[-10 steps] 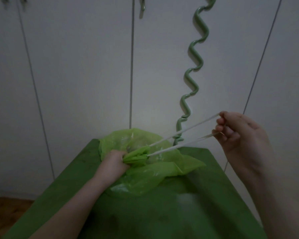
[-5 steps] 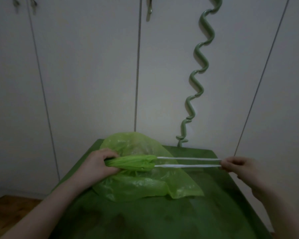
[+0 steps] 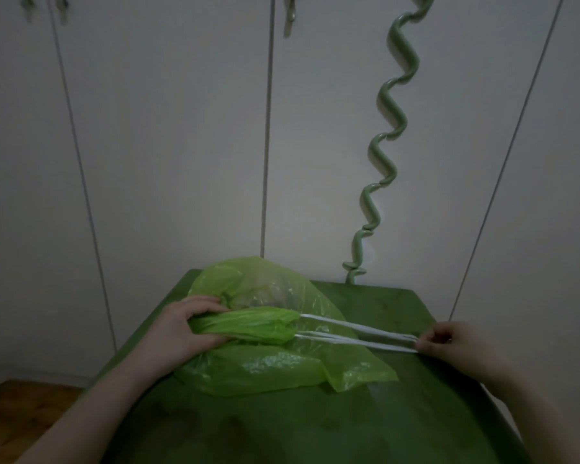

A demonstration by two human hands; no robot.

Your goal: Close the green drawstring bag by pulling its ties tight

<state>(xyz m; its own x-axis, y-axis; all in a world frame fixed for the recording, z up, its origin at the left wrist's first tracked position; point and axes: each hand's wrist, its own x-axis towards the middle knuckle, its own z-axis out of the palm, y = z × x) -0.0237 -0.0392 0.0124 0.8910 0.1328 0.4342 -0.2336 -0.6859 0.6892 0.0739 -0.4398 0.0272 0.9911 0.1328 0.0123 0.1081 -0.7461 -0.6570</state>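
A light green plastic drawstring bag [image 3: 275, 370] lies on a dark green table [image 3: 365, 426]. Its mouth is gathered into a bunched neck [image 3: 248, 324] that points right. My left hand [image 3: 181, 324] grips that neck at its left end. Two white ties [image 3: 352, 333] run from the neck to the right, stretched nearly straight just above the table. My right hand [image 3: 456, 343] pinches the ends of the ties near the table's right edge.
White cupboard doors [image 3: 168, 145] stand right behind the table. A green spiral stand [image 3: 382, 139] rises from the table's back edge at the right. A wooden floor [image 3: 21, 406] shows at the lower left.
My right hand has come down from shoulder height to table level, drawing the ties out to the right. The bag's mouth has gathered into a longer, tighter neck in my left hand.
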